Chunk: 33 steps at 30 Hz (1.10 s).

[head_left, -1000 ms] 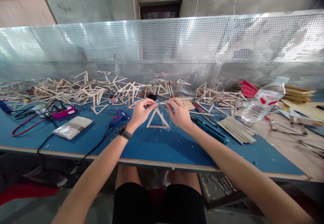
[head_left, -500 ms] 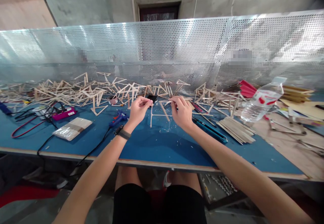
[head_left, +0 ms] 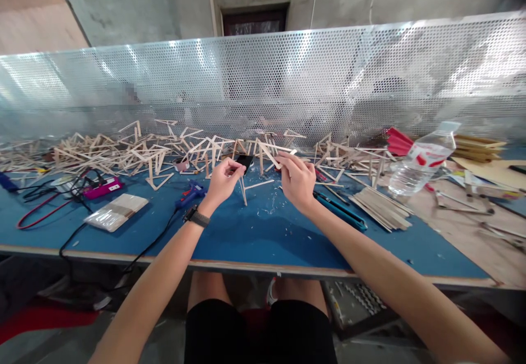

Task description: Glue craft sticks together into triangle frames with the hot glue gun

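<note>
My left hand pinches the top of a small frame of thin wooden sticks above the blue mat. One stick of this frame points right, toward my other hand. My right hand is closed around the end of another joined pair of sticks, which slants up and to the left from the fingertips. Behind the left fingers lies a dark flat object. Small clear scraps and threads are scattered on the mat between and below the hands.
Tangled stick frames line the back. At left are a blue glue gun, a packet and a pink power strip. Loose sticks, a teal tool and a bottle stand or lie at right.
The pair of sticks at my right hand has tilted upward and now stands apart from the left hand's frame. That frame has turned slightly, its side stick angled more upward.
</note>
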Each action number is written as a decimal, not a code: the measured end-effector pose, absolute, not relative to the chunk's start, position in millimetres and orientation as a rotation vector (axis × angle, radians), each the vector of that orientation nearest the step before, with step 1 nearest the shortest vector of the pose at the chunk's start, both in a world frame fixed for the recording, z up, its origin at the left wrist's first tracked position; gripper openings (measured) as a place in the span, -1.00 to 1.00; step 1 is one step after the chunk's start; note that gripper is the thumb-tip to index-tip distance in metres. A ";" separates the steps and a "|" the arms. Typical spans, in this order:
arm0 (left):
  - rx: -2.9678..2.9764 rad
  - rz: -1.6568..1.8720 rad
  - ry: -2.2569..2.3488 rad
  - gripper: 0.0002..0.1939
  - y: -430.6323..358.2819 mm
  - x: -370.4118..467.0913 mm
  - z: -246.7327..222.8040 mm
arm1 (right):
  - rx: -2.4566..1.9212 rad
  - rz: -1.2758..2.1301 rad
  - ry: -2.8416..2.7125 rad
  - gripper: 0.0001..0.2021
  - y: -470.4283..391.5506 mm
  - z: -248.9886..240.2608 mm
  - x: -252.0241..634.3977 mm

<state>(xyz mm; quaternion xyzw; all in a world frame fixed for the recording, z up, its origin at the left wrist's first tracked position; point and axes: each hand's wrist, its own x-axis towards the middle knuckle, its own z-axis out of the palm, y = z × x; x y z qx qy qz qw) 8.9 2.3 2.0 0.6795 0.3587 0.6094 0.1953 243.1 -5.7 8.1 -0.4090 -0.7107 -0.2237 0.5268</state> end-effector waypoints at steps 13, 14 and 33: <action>2.242 1.799 1.276 -0.83 -5.8 5.6 6.6 | -0.982 -0.590 -1.616 -0.65 -1.2 9.1 249.3; 2.253 1.803 1.278 -0.84 -5.3 5.2 6.5 | -0.972 -0.599 -1.605 -0.64 -0.8 9.3 250.1; 2.407 1.387 1.302 -0.86 3.8 5.5 -6.5 | -0.867 -0.621 -1.663 -0.58 3.2 14.8 259.6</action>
